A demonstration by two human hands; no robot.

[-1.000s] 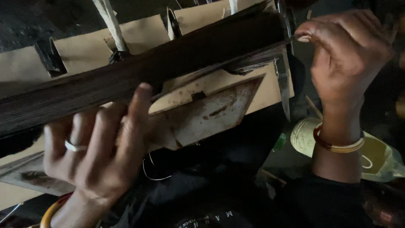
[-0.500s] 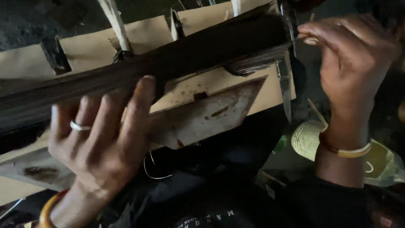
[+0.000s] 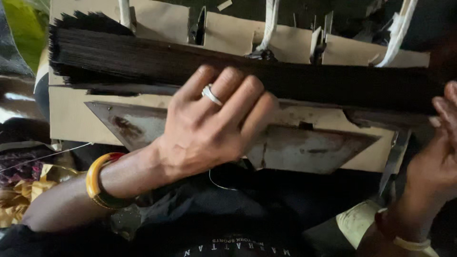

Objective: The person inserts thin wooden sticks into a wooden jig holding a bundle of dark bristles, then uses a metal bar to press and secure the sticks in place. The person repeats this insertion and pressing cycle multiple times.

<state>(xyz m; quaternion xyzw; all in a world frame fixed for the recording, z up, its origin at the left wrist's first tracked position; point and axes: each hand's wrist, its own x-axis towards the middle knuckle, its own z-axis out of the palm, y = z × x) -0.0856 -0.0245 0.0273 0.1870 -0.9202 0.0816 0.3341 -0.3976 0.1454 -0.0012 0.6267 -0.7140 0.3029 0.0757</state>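
Fibres [image 3: 143,59], dark and fine, form a long flat bundle lying across a tan board [image 3: 228,28] above a rusty metal plate [image 3: 304,150]. Left hand [image 3: 214,126] rests flat on them, fingers spread; right hand [image 3: 440,157] pinches their far end.

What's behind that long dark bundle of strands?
Behind the dark bundle stands a tan cardboard panel with white straps. The left hand covers part of the bundle; the board's middle is hidden.
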